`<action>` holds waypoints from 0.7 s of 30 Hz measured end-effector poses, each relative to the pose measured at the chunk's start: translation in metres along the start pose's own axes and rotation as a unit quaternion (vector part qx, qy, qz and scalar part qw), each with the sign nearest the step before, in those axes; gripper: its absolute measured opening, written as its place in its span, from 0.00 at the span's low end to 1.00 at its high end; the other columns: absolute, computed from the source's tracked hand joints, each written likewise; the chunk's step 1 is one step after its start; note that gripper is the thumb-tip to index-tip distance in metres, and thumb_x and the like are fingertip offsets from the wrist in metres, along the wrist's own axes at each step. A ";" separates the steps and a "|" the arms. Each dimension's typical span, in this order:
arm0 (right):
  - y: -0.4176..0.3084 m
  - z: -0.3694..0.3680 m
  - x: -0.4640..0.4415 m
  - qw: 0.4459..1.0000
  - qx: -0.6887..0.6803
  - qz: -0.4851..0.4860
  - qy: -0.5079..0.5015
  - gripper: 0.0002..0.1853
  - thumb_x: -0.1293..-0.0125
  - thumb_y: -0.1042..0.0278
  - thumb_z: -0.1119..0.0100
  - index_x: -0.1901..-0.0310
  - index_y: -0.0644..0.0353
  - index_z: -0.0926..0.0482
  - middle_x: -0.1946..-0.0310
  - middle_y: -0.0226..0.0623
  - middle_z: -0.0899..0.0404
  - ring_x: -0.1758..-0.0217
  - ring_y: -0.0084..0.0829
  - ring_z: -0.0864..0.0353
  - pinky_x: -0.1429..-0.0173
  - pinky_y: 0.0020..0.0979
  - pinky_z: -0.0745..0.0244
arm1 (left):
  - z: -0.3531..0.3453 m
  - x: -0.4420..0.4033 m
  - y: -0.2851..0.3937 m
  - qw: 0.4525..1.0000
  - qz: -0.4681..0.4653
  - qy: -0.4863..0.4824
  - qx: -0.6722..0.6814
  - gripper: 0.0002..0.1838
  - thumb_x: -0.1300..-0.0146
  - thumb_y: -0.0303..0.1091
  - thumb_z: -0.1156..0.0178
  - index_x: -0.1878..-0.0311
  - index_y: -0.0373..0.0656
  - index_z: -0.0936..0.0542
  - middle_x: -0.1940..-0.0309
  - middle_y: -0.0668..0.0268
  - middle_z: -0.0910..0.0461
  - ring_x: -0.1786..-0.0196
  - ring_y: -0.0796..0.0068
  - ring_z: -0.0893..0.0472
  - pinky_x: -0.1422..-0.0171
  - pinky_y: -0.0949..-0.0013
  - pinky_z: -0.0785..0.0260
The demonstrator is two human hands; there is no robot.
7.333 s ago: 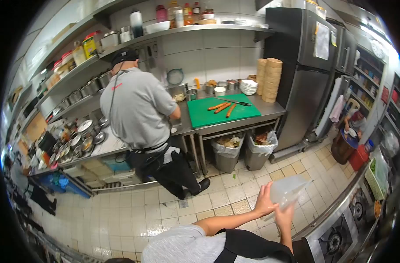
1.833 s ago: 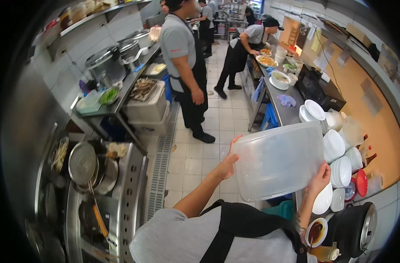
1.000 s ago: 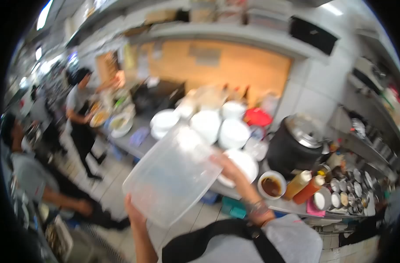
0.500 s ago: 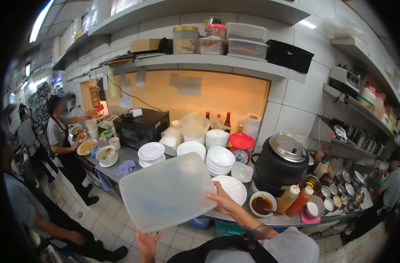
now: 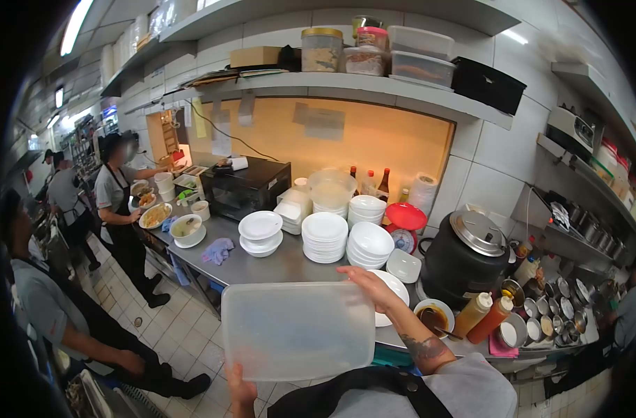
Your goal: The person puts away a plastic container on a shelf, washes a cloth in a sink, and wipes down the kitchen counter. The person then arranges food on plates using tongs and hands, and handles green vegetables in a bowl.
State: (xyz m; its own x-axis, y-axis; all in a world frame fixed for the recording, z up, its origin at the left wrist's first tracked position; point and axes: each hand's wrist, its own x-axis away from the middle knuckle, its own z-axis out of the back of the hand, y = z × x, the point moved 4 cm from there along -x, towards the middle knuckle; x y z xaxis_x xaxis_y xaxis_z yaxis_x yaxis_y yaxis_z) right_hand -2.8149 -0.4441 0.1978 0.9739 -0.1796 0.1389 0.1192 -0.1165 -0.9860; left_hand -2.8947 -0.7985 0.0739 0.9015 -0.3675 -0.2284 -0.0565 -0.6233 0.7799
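Observation:
A translucent rectangular plastic container (image 5: pixel 298 333) is held in front of my body, its broad flat face towards me. At its right side my right hand (image 5: pixel 373 289) grips the upper corner, fingers along the top edge. My left hand (image 5: pixel 241 389) is at the lower left corner with its thumb against the face; the other fingers are mostly hidden. Behind the container's right side lies a white plate (image 5: pixel 393 284), partly covered by my right hand. A bowl of brown sauce (image 5: pixel 433 318) with a utensil in it stands right of my forearm.
Stacked white plates (image 5: pixel 325 237) and bowls (image 5: pixel 371 244) line the steel counter (image 5: pixel 262 269). A black soup warmer (image 5: pixel 464 254) and sauce bottles (image 5: pixel 473 313) stand right. Left are a purple cloth (image 5: pixel 218 251), a microwave (image 5: pixel 245 189) and several co-workers. A shelf (image 5: pixel 373 82) runs above.
The container has turned from tilted to nearly level and sits lower. My left hand, earlier spread below its bottom edge, is now on its lower left corner. The camera view has shifted left.

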 end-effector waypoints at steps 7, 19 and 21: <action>-0.047 -0.005 0.041 0.963 0.190 0.161 -0.103 0.48 0.45 0.52 0.35 0.29 0.49 0.55 0.30 0.43 0.55 0.30 0.39 0.47 0.34 0.43 0.42 | -0.022 -0.029 0.013 0.987 0.086 -0.039 0.130 0.26 0.31 0.46 0.57 0.38 0.35 0.37 0.46 0.57 0.29 0.44 0.61 0.28 0.41 0.55 0.35; -0.126 0.009 0.116 0.516 0.741 0.429 -0.020 0.39 0.61 0.60 0.26 0.43 0.27 0.31 0.29 0.37 0.53 0.27 0.54 0.57 0.31 0.63 0.57 | -0.114 -0.151 0.029 0.945 0.242 -0.111 0.192 0.28 0.33 0.52 0.55 0.37 0.43 0.36 0.43 0.59 0.29 0.42 0.59 0.28 0.42 0.50 0.33; -0.132 0.023 0.126 0.444 0.694 0.565 0.051 0.31 0.54 0.62 0.31 0.47 0.26 0.32 0.36 0.37 0.42 0.31 0.53 0.49 0.34 0.68 0.53 | -0.148 -0.156 0.022 0.943 0.262 -0.145 0.145 0.32 0.35 0.58 0.55 0.36 0.45 0.37 0.41 0.58 0.32 0.40 0.57 0.30 0.41 0.47 0.35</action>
State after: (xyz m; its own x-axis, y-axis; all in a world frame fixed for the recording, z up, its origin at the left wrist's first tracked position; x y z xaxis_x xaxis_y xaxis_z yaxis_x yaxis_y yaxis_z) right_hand -2.7036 -0.4291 0.3436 0.5581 0.5903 -0.5832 -0.3605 0.8055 0.4703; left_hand -2.9735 -0.6526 0.2124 0.5650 -0.8242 -0.0381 -0.6139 -0.4508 0.6480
